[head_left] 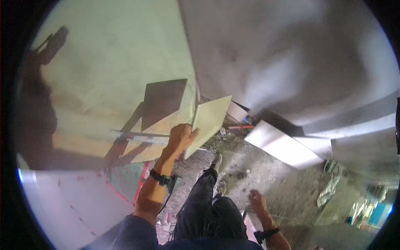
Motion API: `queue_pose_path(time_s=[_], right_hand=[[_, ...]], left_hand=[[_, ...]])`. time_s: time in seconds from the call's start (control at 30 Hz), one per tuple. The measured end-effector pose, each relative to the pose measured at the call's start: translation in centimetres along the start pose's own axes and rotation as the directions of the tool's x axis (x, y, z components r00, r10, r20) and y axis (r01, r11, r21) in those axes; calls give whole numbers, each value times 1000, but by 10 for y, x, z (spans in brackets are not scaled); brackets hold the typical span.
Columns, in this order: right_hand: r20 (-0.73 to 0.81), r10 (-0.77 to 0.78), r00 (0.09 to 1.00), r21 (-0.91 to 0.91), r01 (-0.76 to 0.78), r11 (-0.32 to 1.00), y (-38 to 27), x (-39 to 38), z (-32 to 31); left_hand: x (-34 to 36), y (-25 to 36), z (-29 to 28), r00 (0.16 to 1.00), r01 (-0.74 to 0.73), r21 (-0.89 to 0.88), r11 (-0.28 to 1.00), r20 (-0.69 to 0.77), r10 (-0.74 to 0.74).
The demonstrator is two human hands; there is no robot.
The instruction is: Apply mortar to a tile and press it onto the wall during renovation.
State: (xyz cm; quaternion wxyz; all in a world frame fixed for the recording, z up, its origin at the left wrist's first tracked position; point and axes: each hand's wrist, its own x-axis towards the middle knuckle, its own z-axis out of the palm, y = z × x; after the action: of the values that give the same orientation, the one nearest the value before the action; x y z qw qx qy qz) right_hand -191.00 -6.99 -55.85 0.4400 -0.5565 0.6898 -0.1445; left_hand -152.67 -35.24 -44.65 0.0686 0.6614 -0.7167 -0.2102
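A person's left arm reaches forward, the left hand pinching the near edge of a thin, pale cream rectangular panel held tilted before a pale, flat wall. The right arm hangs low beside the right leg, its right hand above a dusty grey floor; whether its fingers are closed, one cannot tell.

Right of centre: room to pass over floor between right hand and white panel. Centre: pale tile, gripped by left hand, screens lower wall corner.
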Motion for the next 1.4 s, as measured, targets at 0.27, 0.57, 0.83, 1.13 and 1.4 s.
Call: queue_pose_path(time_s=[0.27,0.57,0.83,1.13,1.4], right_hand=[[-73,-94,993,806,114,580,-77,64,-27],[508,12,862,586,-356,728,-163,-43,198],[661,-82,746,392,-250,885,-382,-77,375],[343,-430,835,75,432,899,-558,-3,490],[390,-368,844,-62,423,904,-668,109,646]], left_hand=[[-248,25,-149,990,-114,-400,909,-121,71],[-509,-170,-111,837,364,-828,426,90,-540],[-651,-342,-160,592,349,-937,21,203,-780],[-642,-519,-190,519,36,-997,-64,74,-851],[-597,-670,-236,430,137,-972,-194,234,-872]])
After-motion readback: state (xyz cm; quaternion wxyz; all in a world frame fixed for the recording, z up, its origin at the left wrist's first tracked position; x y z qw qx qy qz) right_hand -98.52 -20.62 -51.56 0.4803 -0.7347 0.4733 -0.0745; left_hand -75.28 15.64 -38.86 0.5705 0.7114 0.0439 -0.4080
